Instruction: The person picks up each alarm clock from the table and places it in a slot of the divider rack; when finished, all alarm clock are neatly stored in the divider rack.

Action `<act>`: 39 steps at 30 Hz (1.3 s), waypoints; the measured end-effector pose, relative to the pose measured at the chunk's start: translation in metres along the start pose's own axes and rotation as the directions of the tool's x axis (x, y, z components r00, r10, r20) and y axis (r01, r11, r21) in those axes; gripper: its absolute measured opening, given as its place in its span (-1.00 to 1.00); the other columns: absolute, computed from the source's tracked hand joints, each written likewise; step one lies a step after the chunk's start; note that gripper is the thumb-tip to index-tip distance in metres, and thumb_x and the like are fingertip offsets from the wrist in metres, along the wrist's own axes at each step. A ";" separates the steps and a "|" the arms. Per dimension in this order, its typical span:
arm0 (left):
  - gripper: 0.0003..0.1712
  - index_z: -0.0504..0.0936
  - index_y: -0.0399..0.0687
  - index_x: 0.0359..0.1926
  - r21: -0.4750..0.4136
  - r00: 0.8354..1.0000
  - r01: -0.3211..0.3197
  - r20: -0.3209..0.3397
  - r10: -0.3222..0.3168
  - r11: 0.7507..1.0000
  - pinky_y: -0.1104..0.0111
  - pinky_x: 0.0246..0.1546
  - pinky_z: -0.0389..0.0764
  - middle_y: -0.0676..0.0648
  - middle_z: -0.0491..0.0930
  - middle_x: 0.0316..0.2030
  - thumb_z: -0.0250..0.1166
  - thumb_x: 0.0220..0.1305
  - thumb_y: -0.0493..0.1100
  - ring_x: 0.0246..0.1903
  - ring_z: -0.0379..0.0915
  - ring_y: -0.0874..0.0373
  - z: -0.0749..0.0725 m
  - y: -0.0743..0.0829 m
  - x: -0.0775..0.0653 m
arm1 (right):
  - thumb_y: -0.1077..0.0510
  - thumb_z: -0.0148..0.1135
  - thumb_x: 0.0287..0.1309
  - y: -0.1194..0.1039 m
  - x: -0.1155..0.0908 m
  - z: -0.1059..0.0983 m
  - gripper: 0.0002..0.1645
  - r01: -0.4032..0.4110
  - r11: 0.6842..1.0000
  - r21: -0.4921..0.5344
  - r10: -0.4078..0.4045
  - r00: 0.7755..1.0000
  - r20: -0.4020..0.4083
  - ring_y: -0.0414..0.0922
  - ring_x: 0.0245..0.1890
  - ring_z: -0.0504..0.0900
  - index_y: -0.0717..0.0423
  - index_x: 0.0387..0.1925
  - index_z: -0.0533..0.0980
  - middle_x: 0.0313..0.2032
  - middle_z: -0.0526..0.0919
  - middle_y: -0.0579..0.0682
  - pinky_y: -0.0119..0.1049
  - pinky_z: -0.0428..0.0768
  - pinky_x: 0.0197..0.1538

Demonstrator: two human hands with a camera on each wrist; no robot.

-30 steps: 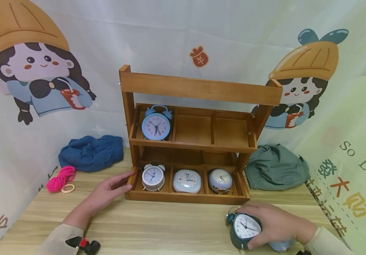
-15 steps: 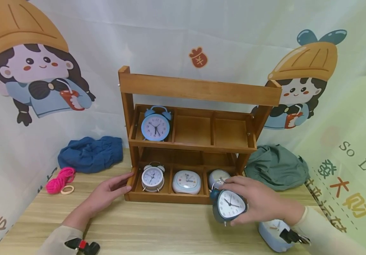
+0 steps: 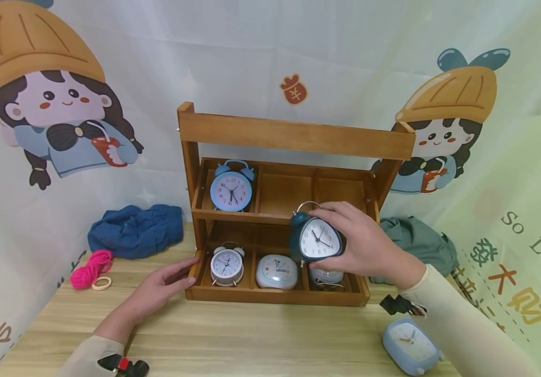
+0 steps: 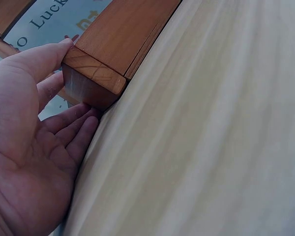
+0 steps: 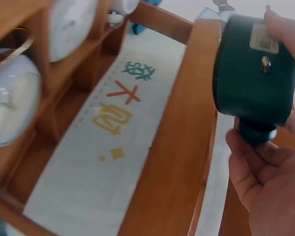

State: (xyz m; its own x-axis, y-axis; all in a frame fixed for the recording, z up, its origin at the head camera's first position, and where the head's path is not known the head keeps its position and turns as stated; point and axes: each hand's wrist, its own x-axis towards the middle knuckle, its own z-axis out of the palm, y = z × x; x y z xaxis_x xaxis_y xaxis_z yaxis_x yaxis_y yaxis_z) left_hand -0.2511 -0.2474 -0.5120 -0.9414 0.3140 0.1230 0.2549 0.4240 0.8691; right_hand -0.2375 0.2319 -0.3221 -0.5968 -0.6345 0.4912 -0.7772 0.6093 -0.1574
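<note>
My right hand (image 3: 364,241) grips a dark green twin-bell alarm clock (image 3: 319,239) with a rounded triangular white dial. It is raised in front of the wooden two-tier shelf (image 3: 275,298), overlapping the upper tier's front edge and a lower clock in the head view. From the right wrist, the clock's back (image 5: 255,73) shows, with fingers beneath a bell. My left hand (image 3: 159,288) touches the left end of the lower tier; in the left wrist view its thumb and fingertips lie against the wooden corner (image 4: 96,81). A blue twin-bell clock (image 3: 231,192) stands in the upper left compartment.
The lower tier holds a white twin-bell clock (image 3: 226,266), a pale rounded clock (image 3: 277,271) and a partly hidden lavender clock (image 3: 326,276). A light blue clock (image 3: 410,345) lies front right. Blue cloth (image 3: 136,230), pink yarn (image 3: 90,269), a wooden ring (image 3: 101,283) and green cloth (image 3: 416,243) flank the shelf.
My right hand has lifted the dark green alarm clock from the table at the front right, up and leftward to the shelf. The light blue clock has come into view; my left hand stays put.
</note>
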 end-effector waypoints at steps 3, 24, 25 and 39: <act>-0.31 0.50 -0.02 0.64 0.001 1.000 0.001 -0.003 -0.001 1.000 0.49 0.35 0.41 -0.18 0.44 0.59 0.36 0.65 0.08 0.56 0.35 -0.21 0.001 0.000 0.000 | -0.25 0.88 -0.13 0.000 0.016 -0.002 0.19 -0.017 1.000 -0.015 0.016 0.998 -0.064 0.11 0.33 0.57 0.07 0.49 0.56 0.40 0.58 0.15 0.20 0.71 0.24; -0.30 0.51 0.08 0.63 0.035 1.000 0.029 -0.007 -0.029 0.999 0.43 0.35 0.44 -0.15 0.45 0.59 0.36 0.63 0.15 0.55 0.37 -0.18 0.002 0.000 0.002 | -0.32 0.81 -0.06 0.039 0.082 0.026 0.16 -0.139 0.974 -0.177 0.098 0.970 -0.221 0.24 0.37 0.55 0.19 0.45 0.56 0.37 0.61 0.26 0.25 0.51 0.43; -0.30 0.52 0.09 0.63 0.032 0.999 0.033 -0.009 -0.033 0.999 0.43 0.35 0.44 -0.15 0.45 0.59 0.37 0.63 0.16 0.55 0.37 -0.18 0.002 0.000 0.002 | -0.33 0.81 -0.06 0.040 0.083 0.027 0.17 -0.143 0.972 -0.185 0.101 0.970 -0.220 0.24 0.38 0.54 0.18 0.45 0.57 0.37 0.61 0.26 0.26 0.50 0.44; -0.32 0.51 0.02 0.63 0.016 1.000 0.013 -0.008 -0.013 1.000 0.41 0.36 0.44 -0.19 0.43 0.60 0.37 0.64 0.08 0.56 0.36 -0.22 -0.001 0.004 0.000 | -0.39 0.74 0.03 0.039 0.087 0.034 0.21 -0.166 0.943 -0.290 0.121 0.979 -0.164 0.26 0.49 0.41 0.14 0.55 0.50 0.46 0.53 0.26 0.34 0.33 0.50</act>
State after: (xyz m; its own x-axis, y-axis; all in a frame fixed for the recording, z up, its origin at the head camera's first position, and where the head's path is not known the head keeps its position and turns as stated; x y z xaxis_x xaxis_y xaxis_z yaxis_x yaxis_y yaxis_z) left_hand -0.2504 -0.2467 -0.5085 -0.9462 0.3023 0.1156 0.2465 0.4417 0.8626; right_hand -0.3270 0.1840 -0.3147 -0.6459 -0.4691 0.6023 -0.5759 0.8173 0.0189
